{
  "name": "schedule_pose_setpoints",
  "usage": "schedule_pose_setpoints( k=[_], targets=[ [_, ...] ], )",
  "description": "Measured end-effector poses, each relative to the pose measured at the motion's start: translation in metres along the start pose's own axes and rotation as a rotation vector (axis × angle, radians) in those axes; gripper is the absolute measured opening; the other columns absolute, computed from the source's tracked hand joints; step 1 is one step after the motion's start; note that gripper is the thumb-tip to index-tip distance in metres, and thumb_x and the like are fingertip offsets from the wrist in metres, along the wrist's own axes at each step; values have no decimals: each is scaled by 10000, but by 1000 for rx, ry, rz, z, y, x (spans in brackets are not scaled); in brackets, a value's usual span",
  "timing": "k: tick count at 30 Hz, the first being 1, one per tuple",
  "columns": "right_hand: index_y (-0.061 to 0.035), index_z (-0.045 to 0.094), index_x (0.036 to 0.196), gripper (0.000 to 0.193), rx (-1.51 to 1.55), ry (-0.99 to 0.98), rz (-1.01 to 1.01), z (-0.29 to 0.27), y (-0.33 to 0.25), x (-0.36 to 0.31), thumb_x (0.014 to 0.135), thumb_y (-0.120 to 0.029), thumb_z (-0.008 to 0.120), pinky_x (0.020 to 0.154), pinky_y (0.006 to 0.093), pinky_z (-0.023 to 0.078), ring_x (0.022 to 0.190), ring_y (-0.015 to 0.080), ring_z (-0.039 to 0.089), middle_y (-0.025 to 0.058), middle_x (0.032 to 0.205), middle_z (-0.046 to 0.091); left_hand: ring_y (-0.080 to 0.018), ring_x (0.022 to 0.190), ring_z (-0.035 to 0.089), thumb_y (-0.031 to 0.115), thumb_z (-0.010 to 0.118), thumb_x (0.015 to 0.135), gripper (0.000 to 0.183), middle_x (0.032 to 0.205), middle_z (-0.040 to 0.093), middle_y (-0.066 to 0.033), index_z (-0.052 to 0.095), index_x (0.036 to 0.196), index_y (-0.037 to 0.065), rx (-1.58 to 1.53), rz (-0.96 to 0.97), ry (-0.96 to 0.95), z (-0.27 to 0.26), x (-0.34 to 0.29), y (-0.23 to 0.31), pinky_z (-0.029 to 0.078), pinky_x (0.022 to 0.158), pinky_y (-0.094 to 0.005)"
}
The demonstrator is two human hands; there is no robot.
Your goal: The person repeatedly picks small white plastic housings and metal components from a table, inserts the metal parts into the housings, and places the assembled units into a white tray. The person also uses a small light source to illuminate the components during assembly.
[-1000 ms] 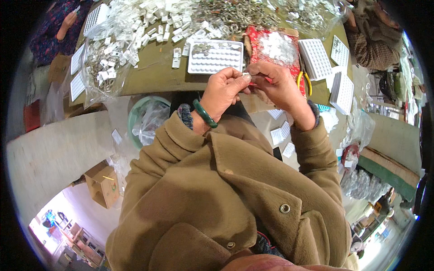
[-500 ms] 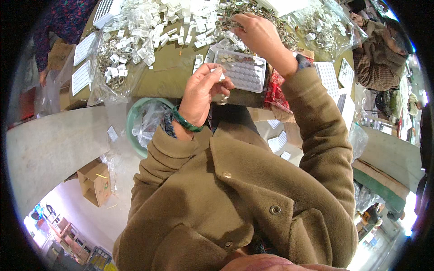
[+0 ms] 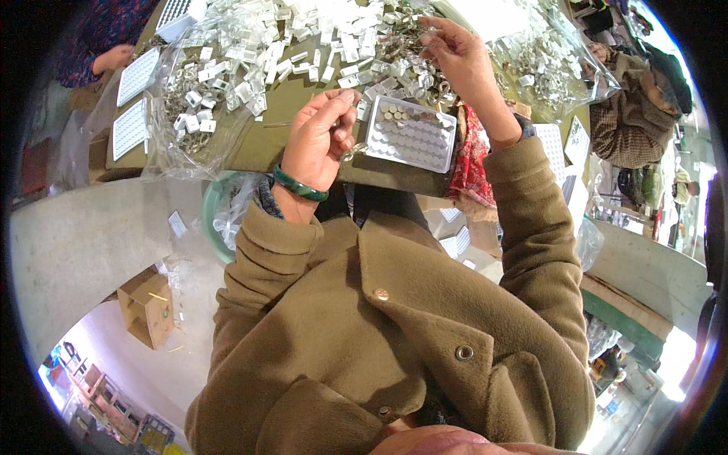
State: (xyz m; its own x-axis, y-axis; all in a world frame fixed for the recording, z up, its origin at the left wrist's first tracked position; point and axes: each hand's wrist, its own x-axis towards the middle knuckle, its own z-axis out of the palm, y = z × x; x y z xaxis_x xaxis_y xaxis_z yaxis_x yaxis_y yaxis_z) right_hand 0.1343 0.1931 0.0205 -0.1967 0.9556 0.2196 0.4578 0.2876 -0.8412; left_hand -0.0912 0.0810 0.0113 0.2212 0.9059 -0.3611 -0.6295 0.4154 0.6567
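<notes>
Shows discs (image 3: 395,112) in upper-centre tray (image 3: 402,149) near table edge (image 3: 387,175); grips metal piece (image 3: 353,152) in left hand (image 3: 321,133); holds right hand (image 3: 462,61) half-open, cannot tell if gripping.

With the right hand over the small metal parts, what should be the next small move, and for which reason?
Probably, the right hand should pinch one part from the heap of small silvery metal parts. It is over that heap, though whether it holds something is unclear; the curled left hand seems to hold a shiny silvery metal piece.
</notes>
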Motion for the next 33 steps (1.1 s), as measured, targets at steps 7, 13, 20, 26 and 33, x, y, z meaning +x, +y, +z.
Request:
schedule_pose_setpoints(
  k=[7,13,20,26,33],
  targets=[
    [-36,665,1098,234,51,-75,-26,-4,-1,-3,915,-174,617,690,257,528,766,100,640,29,853,676,-19,560,398,150,563,931,165,760,542,33,589,1016,11,-4,13,18,2,3,-2,352,497,-168],
    [-52,685,1037,197,-339,-47,21,-1,11,-4,886,-174,652,653,245,495,725,90,620,21,802,679,-21,564,403,146,561,932,157,755,542,37,592,1006,11,-6,10,23,-1,1,-5,347,492,-168],
    [-30,651,1091,227,216,-128,203,-15,10,-5,923,-176,608,682,224,505,779,88,635,17,880,670,-24,568,403,147,561,933,155,747,533,38,592,1000,11,11,17,36,2,0,-4,347,494,-168],
    [-44,653,1098,217,301,-102,202,-23,0,-10,934,-170,587,676,223,516,776,98,647,45,923,684,-24,566,406,147,560,934,155,764,550,28,598,1004,14,0,22,40,6,1,-4,356,492,-171],
    [-25,629,1109,228,435,-76,228,-15,-4,-20,939,-167,576,711,240,543,827,128,667,51,938,673,-20,567,446,131,555,931,154,862,618,-22,601,1027,18,25,106,2,10,1,-5,395,499,-167]
  ],
)
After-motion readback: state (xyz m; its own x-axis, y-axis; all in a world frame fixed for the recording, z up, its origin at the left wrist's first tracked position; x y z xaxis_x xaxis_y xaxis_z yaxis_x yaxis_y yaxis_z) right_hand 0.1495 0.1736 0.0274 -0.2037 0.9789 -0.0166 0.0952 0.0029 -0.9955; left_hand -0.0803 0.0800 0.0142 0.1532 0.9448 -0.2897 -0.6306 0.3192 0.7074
